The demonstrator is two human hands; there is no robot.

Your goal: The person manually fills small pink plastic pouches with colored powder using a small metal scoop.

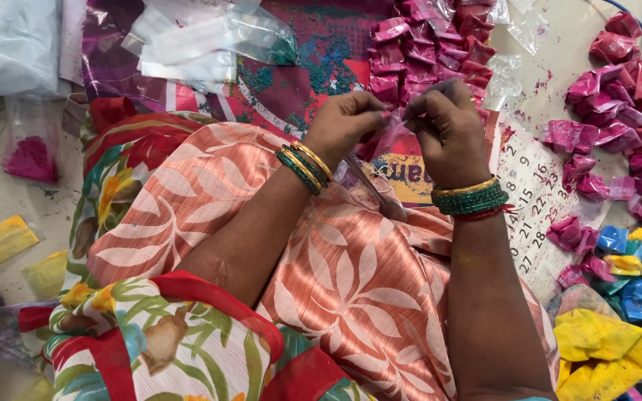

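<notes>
Small clear packet of pink powder [389, 134] is held above the lap, pinched at its mouth between left hand [343, 122] and right hand [447, 126], both grips clamped on it. Step in hand appears to be closing the packet; next calls for a steady pinch. Finished pink packets [429, 44] lie just beyond.

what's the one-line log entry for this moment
left hand: pinching pink packet | right hand: pinching same packet | pink packet pile: ahead

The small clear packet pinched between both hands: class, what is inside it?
Pink powder shows through the small clear packet held by the left hand and right hand. The fingers cover its top edge, so its closure cannot be seen.
</notes>
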